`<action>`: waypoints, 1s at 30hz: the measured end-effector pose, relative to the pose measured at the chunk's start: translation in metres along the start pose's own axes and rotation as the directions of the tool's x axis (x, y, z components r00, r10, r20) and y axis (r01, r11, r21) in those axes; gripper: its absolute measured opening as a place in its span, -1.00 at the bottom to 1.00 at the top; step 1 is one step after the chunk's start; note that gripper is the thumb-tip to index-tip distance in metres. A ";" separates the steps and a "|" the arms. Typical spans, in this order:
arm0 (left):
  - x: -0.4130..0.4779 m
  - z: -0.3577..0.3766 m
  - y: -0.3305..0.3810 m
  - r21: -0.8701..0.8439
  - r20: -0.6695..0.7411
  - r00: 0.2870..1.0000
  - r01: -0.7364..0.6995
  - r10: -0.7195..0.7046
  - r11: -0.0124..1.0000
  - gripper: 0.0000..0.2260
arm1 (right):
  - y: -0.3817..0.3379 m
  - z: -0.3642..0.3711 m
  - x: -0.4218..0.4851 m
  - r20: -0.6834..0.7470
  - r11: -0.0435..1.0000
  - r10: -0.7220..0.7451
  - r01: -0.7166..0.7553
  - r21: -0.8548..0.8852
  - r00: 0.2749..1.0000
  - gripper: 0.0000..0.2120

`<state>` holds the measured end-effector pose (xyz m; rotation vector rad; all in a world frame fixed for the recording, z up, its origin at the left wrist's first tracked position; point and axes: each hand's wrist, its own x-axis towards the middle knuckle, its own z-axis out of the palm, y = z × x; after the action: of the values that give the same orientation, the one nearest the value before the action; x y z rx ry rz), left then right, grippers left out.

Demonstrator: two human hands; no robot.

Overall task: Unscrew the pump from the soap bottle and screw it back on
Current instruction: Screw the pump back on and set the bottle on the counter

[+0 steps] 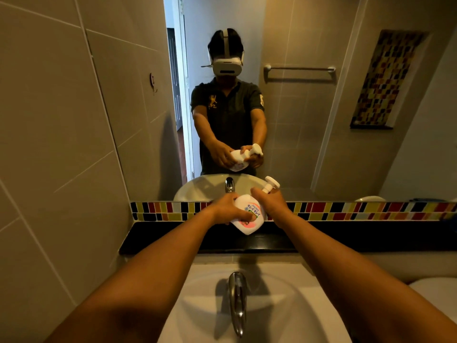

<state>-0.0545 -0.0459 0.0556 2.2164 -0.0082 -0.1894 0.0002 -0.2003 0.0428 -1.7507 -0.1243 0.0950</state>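
A white soap bottle (pixel 248 215) with a pink and green label is held tilted in the air above the black ledge, its top leaning to the upper right. My left hand (pixel 228 209) wraps around the bottle's body from the left, thumb on the label. My right hand (pixel 270 203) closes around the bottle's neck at the base of the white pump (pixel 270 184), whose flat head sticks out above my fingers. The collar where pump meets bottle is hidden by my right hand. The mirror repeats both hands and the bottle.
A white sink (pixel 284 318) with a chrome tap (pixel 237 300) lies below my arms. A black ledge (pixel 173 240) and a strip of coloured tiles (pixel 371 211) run under the large mirror (pixel 296 107). Grey tiled wall stands at the left.
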 end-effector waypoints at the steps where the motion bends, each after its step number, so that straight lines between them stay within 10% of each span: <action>1: 0.002 0.001 -0.002 -0.001 0.005 1.000 0.007 -0.007 1.000 -0.51 | 0.002 0.000 0.000 0.005 1.000 0.004 -0.004 -0.004 1.000 -0.80; 13: 0.023 0.009 -0.043 -0.352 0.018 0.992 0.122 -0.123 0.928 -0.54 | 0.030 -0.022 0.008 0.397 0.974 0.133 -0.047 -0.220 0.908 -0.59; 30: 0.071 0.042 -0.095 -0.227 -0.042 0.985 0.155 -0.168 0.962 -0.42 | 0.096 0.003 0.048 0.352 0.921 0.150 0.000 -0.390 0.924 -0.31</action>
<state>0.0042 -0.0262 -0.0543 1.9970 0.2183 -0.2025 0.0508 -0.2086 -0.0519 -2.1144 -0.3769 0.4965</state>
